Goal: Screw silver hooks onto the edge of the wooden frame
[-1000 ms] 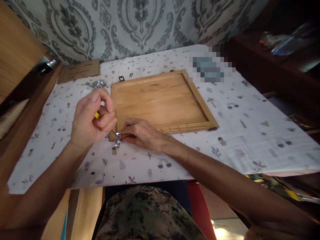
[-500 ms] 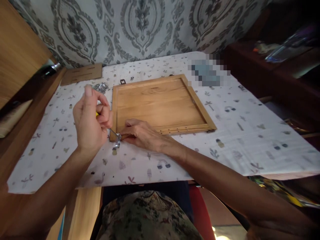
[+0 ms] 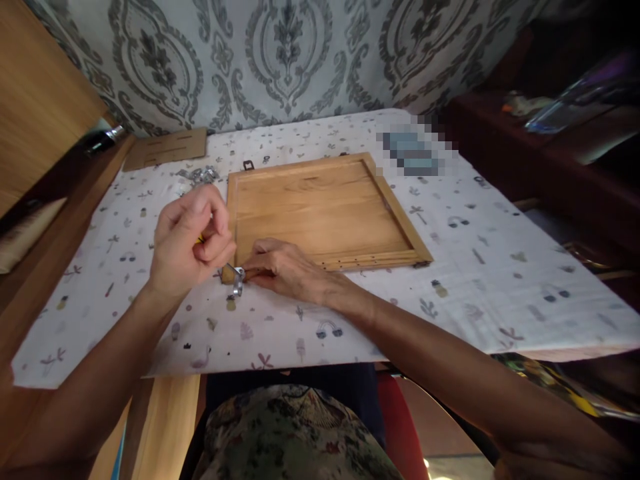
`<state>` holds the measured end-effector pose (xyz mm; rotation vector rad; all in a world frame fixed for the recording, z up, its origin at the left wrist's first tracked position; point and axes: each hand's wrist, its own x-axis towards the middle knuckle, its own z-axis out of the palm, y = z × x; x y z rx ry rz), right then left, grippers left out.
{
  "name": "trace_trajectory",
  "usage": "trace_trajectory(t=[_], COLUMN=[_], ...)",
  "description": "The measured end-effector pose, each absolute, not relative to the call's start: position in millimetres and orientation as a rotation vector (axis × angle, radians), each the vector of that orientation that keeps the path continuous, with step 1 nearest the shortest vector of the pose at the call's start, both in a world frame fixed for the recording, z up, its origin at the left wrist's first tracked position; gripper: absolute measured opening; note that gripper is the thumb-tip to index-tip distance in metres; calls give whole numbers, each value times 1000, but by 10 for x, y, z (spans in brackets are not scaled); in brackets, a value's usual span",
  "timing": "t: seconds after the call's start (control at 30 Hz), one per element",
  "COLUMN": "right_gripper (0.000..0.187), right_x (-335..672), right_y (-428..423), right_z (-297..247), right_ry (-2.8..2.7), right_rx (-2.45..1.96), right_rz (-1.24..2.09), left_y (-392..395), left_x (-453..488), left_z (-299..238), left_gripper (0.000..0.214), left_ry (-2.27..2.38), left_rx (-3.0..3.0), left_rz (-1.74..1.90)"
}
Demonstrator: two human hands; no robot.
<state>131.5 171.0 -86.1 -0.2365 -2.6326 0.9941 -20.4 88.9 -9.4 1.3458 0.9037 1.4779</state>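
Observation:
A wooden framed panel point(image 3: 320, 207) lies on the cloth-covered table, with small dark holes along its near edge. My left hand point(image 3: 193, 243) is closed around a screwdriver point(image 3: 201, 238) with some yellow on its handle, mostly hidden by the fingers. The thin shaft slants down to a small shiny metal bracket point(image 3: 239, 283) at the near left corner of the panel. Right beside that bracket, my right hand point(image 3: 285, 270) pinches the near edge of the frame. Whether its hidden fingertips also touch the bracket is unclear.
Behind my left hand lies a pile of metal fittings point(image 3: 203, 175). A piece of cardboard point(image 3: 165, 148) rests at the back left. A dark metal catch point(image 3: 249, 165) sits at the panel's far edge. One pixelated object point(image 3: 413, 153) is at the back right.
My left hand has turned and moved slightly right, its raised thumb now folded down over the fingers. My right hand stays in place at the frame.

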Motion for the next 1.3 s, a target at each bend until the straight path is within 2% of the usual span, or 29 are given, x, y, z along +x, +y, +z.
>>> trace_trajectory(t=[0.3,0.6,0.8,1.03,1.17,1.3], right_gripper=[14,13,14,13,15,18], right_x=[1327,1324,1305,1321,1331,1307], right_y=[1709,1716,1730,1722,1718,1692], right_z=[-824,-856,-873,-849,-905,-990], right_ry=[-2656,-2616,-2550,-2516,-2506,-2543], right_rx=[-262,-253,-310,-314,-253,-125], right_rz=[1001,1016,1135,1167,1085,750], left_y=[863,846,882,884,877,849], left_x=[-221,-363,-454,-348,-341,-394], left_z=[-97,-152,-119,-131,-121,-96], left_gripper=[35,30,55,57,59,71], left_ry=[776,669,924,982,950,928], left_rx=[1419,1366,1103,1083,1124,1122], left_rz=[1425,1551,1769,1825,1869,1900])
